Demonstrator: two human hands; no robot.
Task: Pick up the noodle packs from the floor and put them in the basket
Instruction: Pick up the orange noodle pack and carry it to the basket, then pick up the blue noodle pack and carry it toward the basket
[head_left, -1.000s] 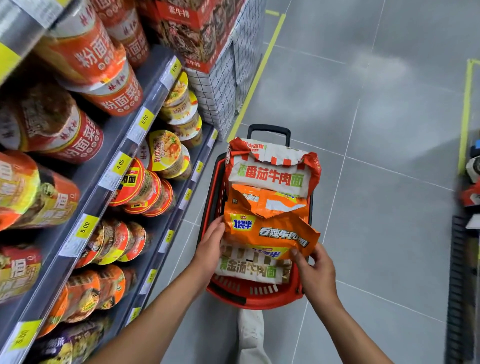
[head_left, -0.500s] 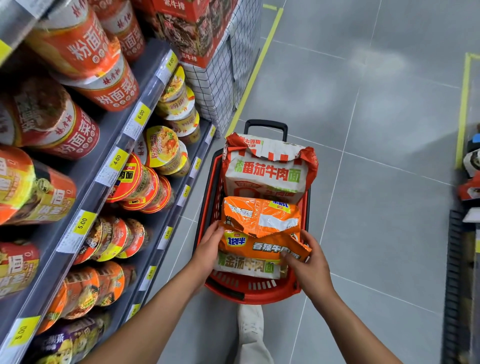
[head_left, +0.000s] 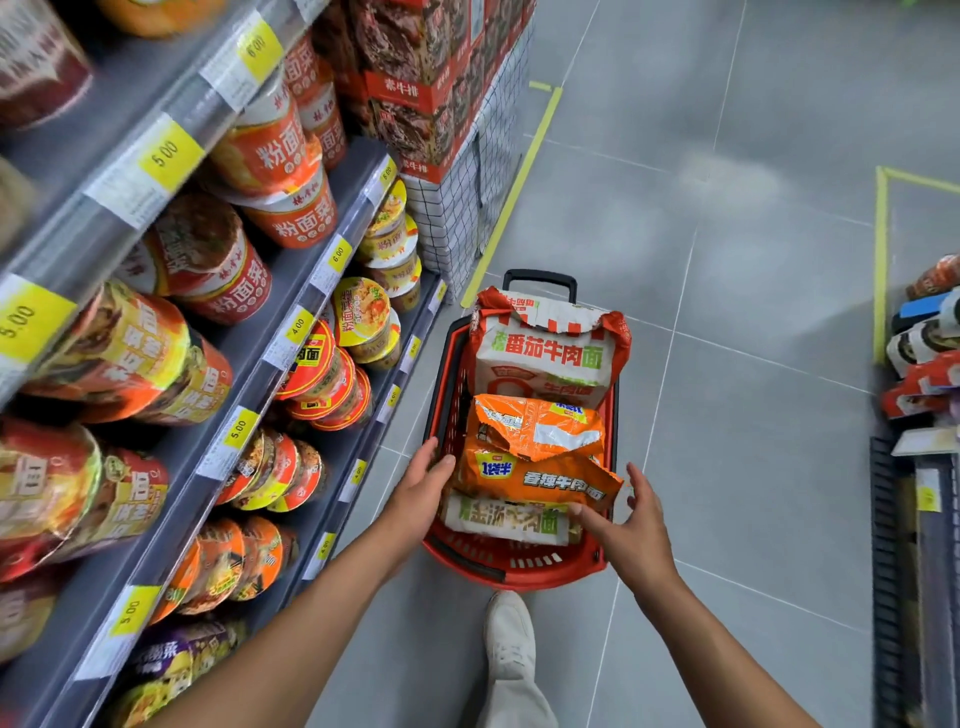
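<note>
- The front orange pack (head_left: 540, 483) lies in the basket (head_left: 519, 569), on top of the white-and-green pack (head_left: 498, 522). Its long axis runs left to right, across the basket's length.
- Behind it sit the rear orange pack (head_left: 535, 423) and then the large red-and-white pack (head_left: 545, 358), which stands tilted at the far end.
- The left grip (head_left: 421, 488) is spread, with straight fingers at the front orange pack's left end. It looks to be touching and holds nothing.
- The right grip (head_left: 623, 525) is also spread and holds nothing. One fingertip reaches in by the pack's near right corner, and the other fingers hover just outside the rim.
- The two grips flank the pack's long axis, one at each end. Neither is clearly nearer, so letting go and drawing back should be easy.
- No pack shows on the bare floor (head_left: 727, 312) around the basket, so I judge this load is in.
- The shoe (head_left: 511, 639) stands just before the near rim, and the shelf (head_left: 332, 270) of cup noodles runs along the left.
</note>
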